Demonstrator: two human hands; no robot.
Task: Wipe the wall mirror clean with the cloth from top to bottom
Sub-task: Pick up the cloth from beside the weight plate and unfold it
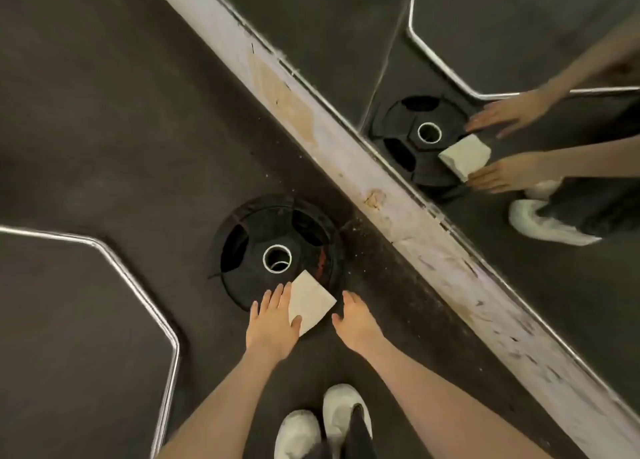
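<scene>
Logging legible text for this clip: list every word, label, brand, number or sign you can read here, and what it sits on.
None readable.
Weight plate: reddish marks beside the centre hole, too blurred to read as text.
Cloth: plain, no print visible.
Shoes: no logo legible.
Mirror: its reflection shows no text either.
</scene>
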